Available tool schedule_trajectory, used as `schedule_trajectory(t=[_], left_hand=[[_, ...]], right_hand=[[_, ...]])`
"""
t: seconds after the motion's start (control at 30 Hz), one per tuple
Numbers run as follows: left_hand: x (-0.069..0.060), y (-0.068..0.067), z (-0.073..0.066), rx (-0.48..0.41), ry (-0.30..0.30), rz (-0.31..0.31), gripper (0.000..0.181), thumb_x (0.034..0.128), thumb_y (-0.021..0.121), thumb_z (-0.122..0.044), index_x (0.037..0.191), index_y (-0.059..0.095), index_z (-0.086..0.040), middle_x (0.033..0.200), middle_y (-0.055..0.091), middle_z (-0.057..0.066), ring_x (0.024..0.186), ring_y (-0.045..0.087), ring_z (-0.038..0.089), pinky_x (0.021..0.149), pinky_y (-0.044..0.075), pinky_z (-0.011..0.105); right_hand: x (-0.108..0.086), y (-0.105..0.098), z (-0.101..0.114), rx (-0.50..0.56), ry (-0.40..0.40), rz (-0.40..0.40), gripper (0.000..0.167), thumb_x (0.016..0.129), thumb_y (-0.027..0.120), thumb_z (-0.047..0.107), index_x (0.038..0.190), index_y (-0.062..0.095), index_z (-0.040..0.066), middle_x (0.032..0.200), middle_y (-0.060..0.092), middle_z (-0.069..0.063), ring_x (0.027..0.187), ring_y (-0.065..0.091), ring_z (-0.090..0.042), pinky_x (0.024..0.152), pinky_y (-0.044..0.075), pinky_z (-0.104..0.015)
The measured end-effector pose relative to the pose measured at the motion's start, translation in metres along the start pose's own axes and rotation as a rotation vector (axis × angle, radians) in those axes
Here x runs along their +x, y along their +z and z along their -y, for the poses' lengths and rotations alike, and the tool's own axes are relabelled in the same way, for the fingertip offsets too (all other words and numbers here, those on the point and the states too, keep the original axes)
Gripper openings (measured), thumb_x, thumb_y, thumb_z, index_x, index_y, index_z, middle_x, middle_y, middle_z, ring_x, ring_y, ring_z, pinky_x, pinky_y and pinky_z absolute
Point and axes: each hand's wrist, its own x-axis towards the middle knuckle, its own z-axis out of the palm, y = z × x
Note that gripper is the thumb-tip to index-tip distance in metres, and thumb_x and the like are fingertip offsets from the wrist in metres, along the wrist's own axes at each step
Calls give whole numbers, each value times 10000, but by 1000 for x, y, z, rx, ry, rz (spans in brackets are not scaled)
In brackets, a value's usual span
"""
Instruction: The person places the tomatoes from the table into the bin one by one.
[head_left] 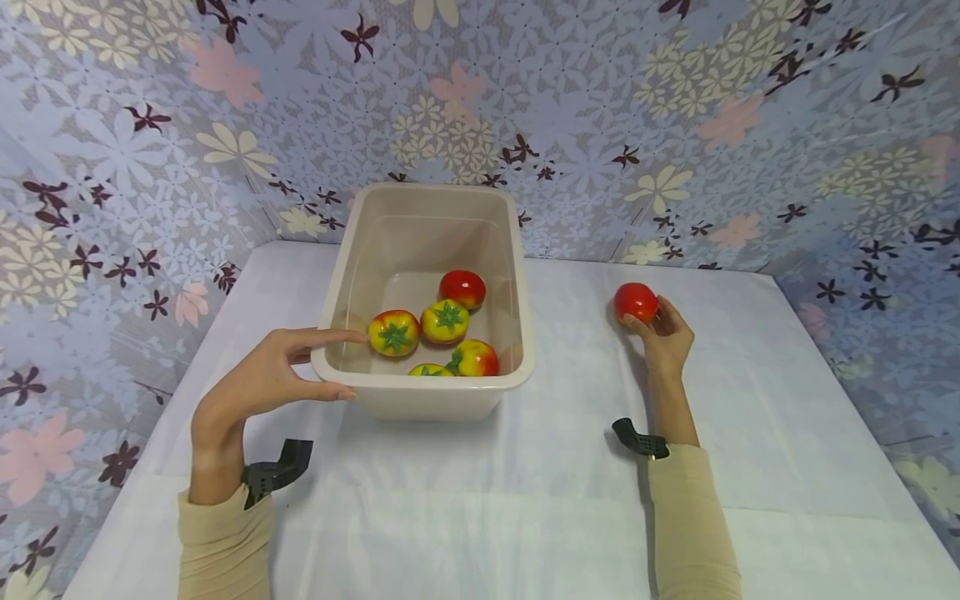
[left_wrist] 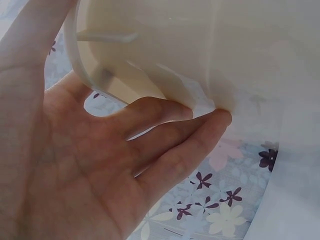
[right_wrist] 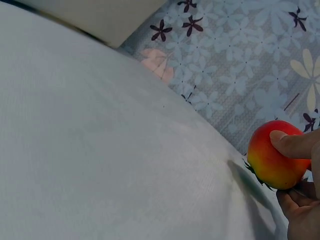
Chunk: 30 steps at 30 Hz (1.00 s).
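Observation:
A beige plastic bin (head_left: 424, 398) stands left of centre, holding several red-and-yellow tomatoes, among them a mostly red tomato (head_left: 462, 289) and one with its green leaves up (head_left: 394, 333). My left hand (head_left: 273, 375) grips the bin's left side near the front corner, one finger over the rim and the thumb outside at the front. In the left wrist view, other fingers (left_wrist: 175, 145) lie against the bin's outer wall. Off to the right, my right hand (head_left: 666, 340) holds another tomato (head_left: 636, 302) between thumb and fingers. Its green leaves point down in the right wrist view.
A white cloth (head_left: 570, 500) covers the table. Floral-patterned sheeting (head_left: 570, 125) rises behind the table and along both sides. Each wrist wears a black camera mount, one on the left wrist (head_left: 277, 471) and one on the right wrist (head_left: 639, 440).

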Motion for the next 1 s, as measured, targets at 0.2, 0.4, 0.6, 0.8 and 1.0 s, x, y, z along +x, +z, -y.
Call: schedule_trajectory(t=[0.2, 0.4, 0.6, 0.8, 1.0], left_hand=[[2, 1, 1, 7, 9, -13, 472, 744, 859, -245, 1180, 706, -154, 1256, 666, 46, 1202, 537, 246, 980, 433, 581], [3, 1, 6, 25, 41, -36, 256, 729, 870, -219, 911, 697, -173, 956, 696, -15, 964, 576, 142, 925, 467, 535], [3, 1, 8, 36, 52, -43, 265, 723, 873, -209, 835, 632, -198, 828, 648, -34, 881, 563, 121, 908, 463, 523], [2, 1, 8, 35, 54, -41, 266, 726, 871, -208, 828, 626, -192, 818, 637, -28, 873, 559, 125, 908, 467, 531], [2, 1, 6, 28, 65, -44, 269, 723, 873, -196, 832, 627, -184, 822, 624, -22, 875, 555, 113, 910, 472, 514]], right_hand=[[-6, 3, 9, 11, -32, 41, 651, 829, 764, 56, 1426, 517, 142, 1477, 490, -77, 1344, 477, -226, 1099, 379, -260], [-13, 5, 20, -33, -86, 87, 675, 822, 788, 122, 1435, 508, 160, 1478, 490, -63, 1347, 474, -227, 1117, 375, -309], [-21, 7, 34, 30, -142, 132, 654, 813, 797, 131, 1411, 537, 173, 1454, 517, -70, 1330, 491, -227, 1079, 413, -298], [-34, 15, 53, 84, -270, 194, 601, 794, 812, 112, 1353, 595, 155, 1384, 578, -83, 1264, 542, -229, 974, 490, -228], [-56, 27, 74, 123, -394, 285, 564, 813, 781, 54, 1344, 600, 117, 1354, 600, -88, 1229, 562, -222, 955, 502, -219]])
